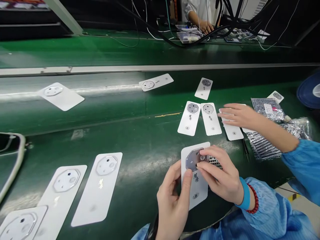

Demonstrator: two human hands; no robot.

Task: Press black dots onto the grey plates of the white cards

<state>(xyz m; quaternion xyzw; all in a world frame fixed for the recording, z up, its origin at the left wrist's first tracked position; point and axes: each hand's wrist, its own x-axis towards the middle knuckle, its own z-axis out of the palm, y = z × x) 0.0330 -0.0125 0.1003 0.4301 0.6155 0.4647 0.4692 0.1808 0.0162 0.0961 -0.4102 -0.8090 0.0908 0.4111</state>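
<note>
A white phone back cover (198, 196) with a grey octagonal camera plate (192, 160) is held tilted up by my left hand (173, 200), its thumb on the front just below the plate. My right hand (222, 176) is over the plate, with thumb and fingertips pinched together at its right side near a round lens ring. Whatever small piece those fingertips hold is too small to make out. Behind the right hand shows part of a sheet with rows of small round pieces (215, 162).
A co-worker's hand (241, 116) touches a white cover (233, 131) on the right. More covers (98, 190) lie left, and others (189, 120) ahead. Tweezers (246, 150) and bubble-wrap bags (267, 143) are at right. Across the bench, another person's hand (206, 26) is near cables.
</note>
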